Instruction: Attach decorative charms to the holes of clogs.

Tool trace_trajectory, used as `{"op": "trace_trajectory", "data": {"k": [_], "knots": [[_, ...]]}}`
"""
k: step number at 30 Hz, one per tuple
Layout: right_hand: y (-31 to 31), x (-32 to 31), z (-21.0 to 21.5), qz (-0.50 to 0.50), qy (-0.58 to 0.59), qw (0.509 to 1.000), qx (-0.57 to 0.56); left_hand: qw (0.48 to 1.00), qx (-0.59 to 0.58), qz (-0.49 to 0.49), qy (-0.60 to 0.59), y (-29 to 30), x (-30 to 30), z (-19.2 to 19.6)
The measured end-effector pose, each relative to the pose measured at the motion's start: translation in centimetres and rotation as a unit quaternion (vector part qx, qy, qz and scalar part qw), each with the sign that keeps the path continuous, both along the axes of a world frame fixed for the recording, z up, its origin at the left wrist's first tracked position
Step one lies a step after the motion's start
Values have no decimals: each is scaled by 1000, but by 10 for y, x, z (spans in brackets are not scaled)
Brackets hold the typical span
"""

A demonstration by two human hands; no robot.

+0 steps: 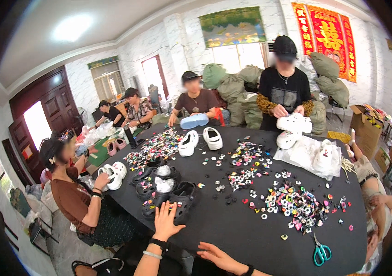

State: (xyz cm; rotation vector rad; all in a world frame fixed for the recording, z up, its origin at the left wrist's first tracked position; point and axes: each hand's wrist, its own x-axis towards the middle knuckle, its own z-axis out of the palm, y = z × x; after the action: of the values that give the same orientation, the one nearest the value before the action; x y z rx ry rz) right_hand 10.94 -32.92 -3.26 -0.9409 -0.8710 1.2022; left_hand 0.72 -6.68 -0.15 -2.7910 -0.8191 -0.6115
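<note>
My left hand [167, 222] is spread open at the near end of a cluster of black clogs [185, 198]; whether its fingertips touch them I cannot tell. White crumpled stuffing [164, 185] fills some of the clogs, and small coloured charms sit on their toes. Low over the table's near edge, my right hand [221, 258] is open with nothing in it. To its right lie teal-handled scissors [321, 254]. Beyond the scissors spreads a large pile of colourful shoe charms [297, 204].
More charm piles [157, 148] cover the black table [232, 230]. A white clog pair [212, 139] stands mid-table, another white clog [323, 154] on plastic wrap [292, 158]. Co-workers surround the table; one holds white clogs [294, 123], another a blue clog [194, 121]. Sacks [232, 89] are stacked behind.
</note>
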Motion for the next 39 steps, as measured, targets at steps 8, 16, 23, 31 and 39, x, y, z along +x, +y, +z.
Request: {"op": "trace_trajectory", "data": {"k": [8, 16, 23, 31, 39], "knots": [[-156, 40, 41, 100, 124, 987, 19, 998, 8, 22, 54, 5, 14, 20], [-347, 28, 18, -282, 217, 920, 162, 984, 41, -143, -99, -25, 8, -25], [-552, -25, -125, -735, 369, 530, 205, 970, -18, -200, -139, -74, 26, -39], [-660, -167, -353, -846, 463, 202, -170, 956, -82, -271, -74, -135, 74, -9], [-589, -242, -442, -575, -39, 451, -682, 953, -53, -296, 29, -190, 91, 7]]}}
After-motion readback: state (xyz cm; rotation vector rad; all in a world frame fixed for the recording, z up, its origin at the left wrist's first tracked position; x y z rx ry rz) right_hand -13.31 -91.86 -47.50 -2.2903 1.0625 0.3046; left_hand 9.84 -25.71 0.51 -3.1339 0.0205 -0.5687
